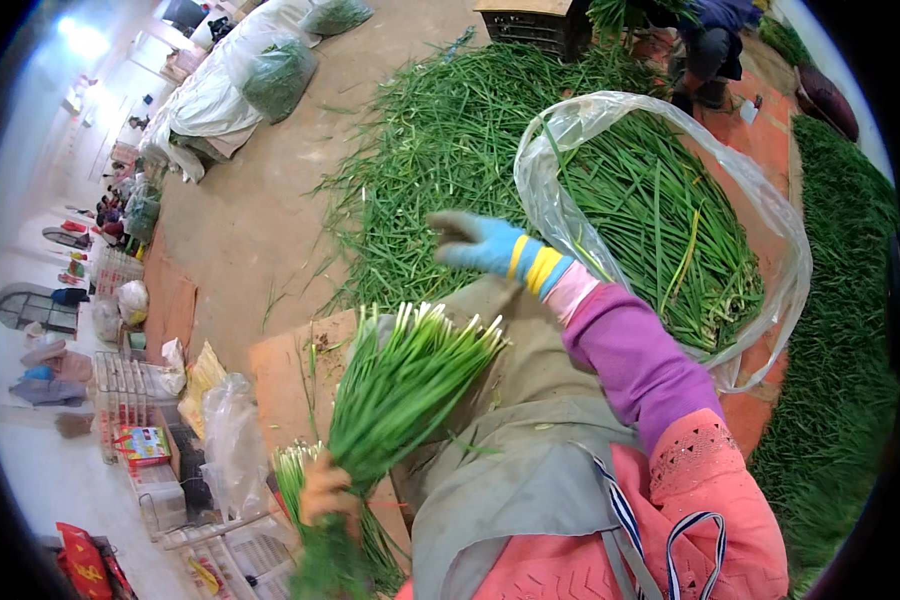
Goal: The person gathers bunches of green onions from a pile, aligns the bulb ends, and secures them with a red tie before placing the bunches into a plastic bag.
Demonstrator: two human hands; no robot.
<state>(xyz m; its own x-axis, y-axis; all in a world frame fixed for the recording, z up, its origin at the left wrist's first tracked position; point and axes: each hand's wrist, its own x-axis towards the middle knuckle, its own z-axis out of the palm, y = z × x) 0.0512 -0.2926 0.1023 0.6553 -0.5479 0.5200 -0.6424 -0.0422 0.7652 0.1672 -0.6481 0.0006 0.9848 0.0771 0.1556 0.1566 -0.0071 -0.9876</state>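
Note:
My left hand, at the lower left, is wrapped round a bunch of garlic chives, whose pale cut ends fan upward to the right. The leaf tips below that hand are blurred. More chives with white ends lie beside it on a cardboard sheet. My right hand wears a blue glove with yellow bands and is held over my lap. Its fingers stretch to the left, apart, with nothing in them. Just right of it, an open clear plastic bag holds many chives.
Loose chives spread over the floor ahead. A dark crate stands at the far side, near another person. Along the right lies a long green heap. Plastic bags and racks line the left wall.

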